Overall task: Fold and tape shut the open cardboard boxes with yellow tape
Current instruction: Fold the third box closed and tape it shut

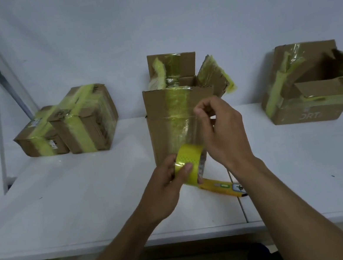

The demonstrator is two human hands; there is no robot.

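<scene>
While the left hand (168, 179) grips the tape roll (189, 163), the right hand (221, 127) pinches its upward-stretched strip (185, 129).

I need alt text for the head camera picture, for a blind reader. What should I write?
A left hand holds a roll of yellow tape while the right hand pinches the strip pulled from it, before an open cardboard box on a white table. Two taped boxes stand at the left, another open box at the right.

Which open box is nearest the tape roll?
The tall middle box, directly behind the tape roll the left hand holds; the other open box sits apart, far right.
</scene>
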